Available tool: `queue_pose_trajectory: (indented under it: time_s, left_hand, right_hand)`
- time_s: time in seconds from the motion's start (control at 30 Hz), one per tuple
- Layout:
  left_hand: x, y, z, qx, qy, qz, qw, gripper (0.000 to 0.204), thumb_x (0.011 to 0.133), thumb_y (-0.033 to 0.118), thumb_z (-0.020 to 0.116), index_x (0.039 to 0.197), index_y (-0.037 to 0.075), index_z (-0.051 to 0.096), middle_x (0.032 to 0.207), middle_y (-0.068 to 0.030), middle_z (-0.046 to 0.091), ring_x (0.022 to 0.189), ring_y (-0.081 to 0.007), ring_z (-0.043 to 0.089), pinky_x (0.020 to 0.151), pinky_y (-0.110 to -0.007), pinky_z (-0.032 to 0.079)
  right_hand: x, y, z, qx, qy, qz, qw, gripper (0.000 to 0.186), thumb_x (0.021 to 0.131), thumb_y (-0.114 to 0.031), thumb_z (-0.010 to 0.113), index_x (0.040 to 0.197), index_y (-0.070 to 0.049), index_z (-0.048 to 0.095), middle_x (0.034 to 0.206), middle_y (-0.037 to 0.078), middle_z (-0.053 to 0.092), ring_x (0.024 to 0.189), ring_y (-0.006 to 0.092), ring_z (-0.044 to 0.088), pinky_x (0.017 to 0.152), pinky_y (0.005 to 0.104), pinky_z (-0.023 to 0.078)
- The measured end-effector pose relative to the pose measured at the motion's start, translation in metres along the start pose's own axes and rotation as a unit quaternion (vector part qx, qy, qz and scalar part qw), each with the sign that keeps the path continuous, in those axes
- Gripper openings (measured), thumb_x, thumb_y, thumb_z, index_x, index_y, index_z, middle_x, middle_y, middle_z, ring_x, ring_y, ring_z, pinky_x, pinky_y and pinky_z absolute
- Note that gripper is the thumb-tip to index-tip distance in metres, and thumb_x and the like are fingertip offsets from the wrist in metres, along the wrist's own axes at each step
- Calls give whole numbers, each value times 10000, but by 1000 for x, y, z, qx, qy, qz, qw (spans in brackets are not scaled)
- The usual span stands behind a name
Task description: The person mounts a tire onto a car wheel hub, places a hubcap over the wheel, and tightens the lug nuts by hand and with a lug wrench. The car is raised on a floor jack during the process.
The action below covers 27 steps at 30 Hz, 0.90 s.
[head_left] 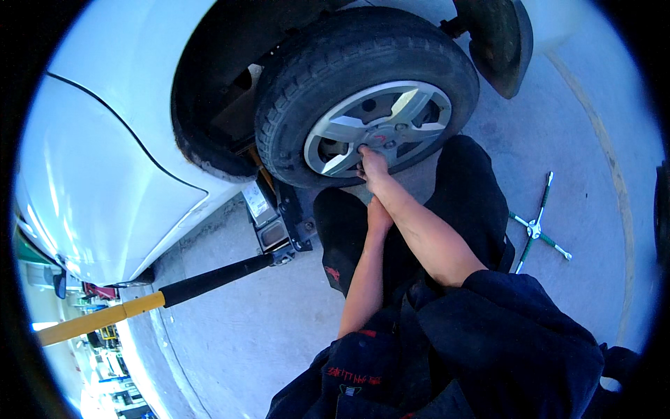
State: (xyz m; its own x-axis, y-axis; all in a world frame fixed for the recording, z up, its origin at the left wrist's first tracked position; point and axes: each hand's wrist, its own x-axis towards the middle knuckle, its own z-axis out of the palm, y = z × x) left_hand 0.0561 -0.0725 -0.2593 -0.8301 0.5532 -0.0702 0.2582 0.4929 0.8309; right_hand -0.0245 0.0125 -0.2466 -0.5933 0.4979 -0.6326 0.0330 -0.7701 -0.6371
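Note:
A tyre (pixel 300 84) on a silver alloy wheel (pixel 412 105) sits at the white car's open wheel arch. My right hand (pixel 370 162) is at a lug hole left of the hub, thumb against it and fingers curled; what they hold is too small to make out. My left hand (pixel 378 215) sits lower, under my right forearm, between my dark-clad knees, its fingers hidden.
A floor jack (pixel 269 213) with a yellow-and-black handle (pixel 139 307) stands under the car body (pixel 112 167). A green-and-chrome cross wrench (pixel 534 229) lies on the concrete to my right. A black mud flap (pixel 499 49) hangs behind the wheel. Workshop equipment appears far left.

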Motion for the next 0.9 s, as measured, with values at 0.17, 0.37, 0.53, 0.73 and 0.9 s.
queue_pose_trajectory:
  time_s: [0.17,0.37,0.53,0.73,0.9]
  left_hand:
    - [3,-6,-4,62,-23,-30,997,339,759,268,617,942,-17,605,931,-256,612,896,-411,581,731,-465,467]
    - [2,-7,3,25,2,7,1000,317,756,264,615,906,-15,615,898,-257,616,875,-414,585,716,-471,468]
    - [-4,-7,-11,57,-25,-19,998,338,757,269,612,948,-10,596,933,-257,611,899,-411,579,726,-469,463]
    - [5,-4,4,35,-34,24,999,362,758,278,610,997,9,577,957,-242,612,925,-405,572,742,-464,459]
    - [-2,-20,-6,50,-30,-10,998,368,759,288,611,993,6,581,960,-241,612,924,-404,572,745,-462,459]
  right_hand:
    - [0,0,-7,-2,-13,65,998,260,835,-371,550,869,-117,513,725,27,495,554,149,497,451,309,413]
    - [8,6,-5,-85,14,-61,994,273,849,-378,503,875,-107,495,643,15,483,501,144,484,410,298,392]
    - [-6,14,1,-39,-16,-10,999,256,848,-339,510,903,-90,492,618,17,483,469,148,477,381,301,364]
    - [46,25,-10,-130,3,-107,986,310,859,-367,519,902,-62,478,637,28,498,468,142,489,368,284,364]
    - [-24,6,7,-73,15,-47,996,330,872,-372,511,933,-50,475,626,33,496,459,141,482,364,272,375]
